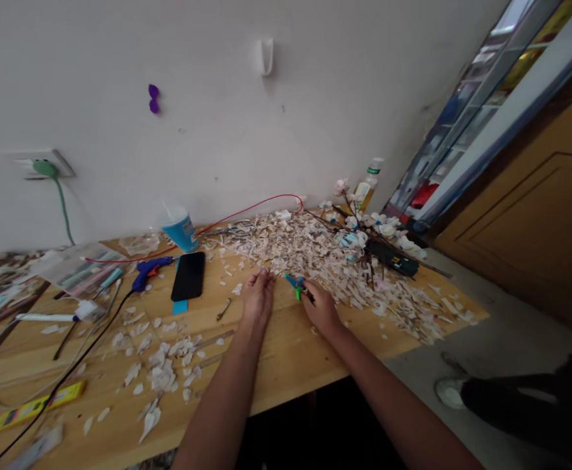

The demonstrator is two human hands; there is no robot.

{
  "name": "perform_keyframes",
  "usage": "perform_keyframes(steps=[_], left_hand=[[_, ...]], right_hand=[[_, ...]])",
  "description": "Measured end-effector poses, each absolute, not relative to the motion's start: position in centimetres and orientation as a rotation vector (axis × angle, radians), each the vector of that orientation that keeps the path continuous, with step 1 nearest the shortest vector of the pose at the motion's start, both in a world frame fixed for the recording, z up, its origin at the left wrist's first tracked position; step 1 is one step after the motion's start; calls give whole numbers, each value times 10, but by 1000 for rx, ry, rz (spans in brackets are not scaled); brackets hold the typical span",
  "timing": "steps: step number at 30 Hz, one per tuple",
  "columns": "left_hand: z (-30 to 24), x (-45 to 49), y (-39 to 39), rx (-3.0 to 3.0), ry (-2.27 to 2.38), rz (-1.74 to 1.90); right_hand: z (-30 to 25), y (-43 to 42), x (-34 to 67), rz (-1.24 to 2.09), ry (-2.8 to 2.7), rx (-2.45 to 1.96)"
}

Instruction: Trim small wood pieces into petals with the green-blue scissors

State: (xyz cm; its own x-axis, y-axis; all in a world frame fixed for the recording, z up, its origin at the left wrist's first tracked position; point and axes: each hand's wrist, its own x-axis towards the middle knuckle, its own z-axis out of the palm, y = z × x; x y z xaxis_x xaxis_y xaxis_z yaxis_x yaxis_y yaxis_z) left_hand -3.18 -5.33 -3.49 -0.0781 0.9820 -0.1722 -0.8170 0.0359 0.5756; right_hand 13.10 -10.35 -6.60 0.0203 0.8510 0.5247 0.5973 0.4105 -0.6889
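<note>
My left hand (pixel 259 294) is closed in a pinch over the wooden table; anything between its fingertips is too small to make out. Close beside it, my right hand (pixel 321 305) grips a small blue and green tool (pixel 294 282) that looks like scissors. The tool's blue end points toward my left fingertips, apart from them. Just beyond both hands spreads a heap of pale shavings (pixel 295 241). A small metal piece (pixel 224 309) lies left of my left hand.
Left on the table (pixel 286 385) are a black phone (pixel 188 275), a blue cup (pixel 180 230), a blue glue gun (pixel 149 271) with its cord, and loose petals (pixel 163 372). Flowering branches (pixel 359 228) and a bottle (pixel 368 186) stand right. Someone's leg (pixel 505 398) shows at right.
</note>
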Motion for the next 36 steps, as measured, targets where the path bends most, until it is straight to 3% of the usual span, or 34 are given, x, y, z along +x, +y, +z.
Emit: perform_keyframes(steps=[6, 14, 36], left_hand=[[-36, -31, -53, 364, 635, 1551], [-38, -19, -56, 450, 681, 1539], [-41, -14, -60, 698, 801, 1581]], right_hand=[[-72, -92, 131, 326, -1516, -1488], [-56, -98, 127, 562, -1718, -1626], [-58, -96, 129, 497, -1796, -1585]])
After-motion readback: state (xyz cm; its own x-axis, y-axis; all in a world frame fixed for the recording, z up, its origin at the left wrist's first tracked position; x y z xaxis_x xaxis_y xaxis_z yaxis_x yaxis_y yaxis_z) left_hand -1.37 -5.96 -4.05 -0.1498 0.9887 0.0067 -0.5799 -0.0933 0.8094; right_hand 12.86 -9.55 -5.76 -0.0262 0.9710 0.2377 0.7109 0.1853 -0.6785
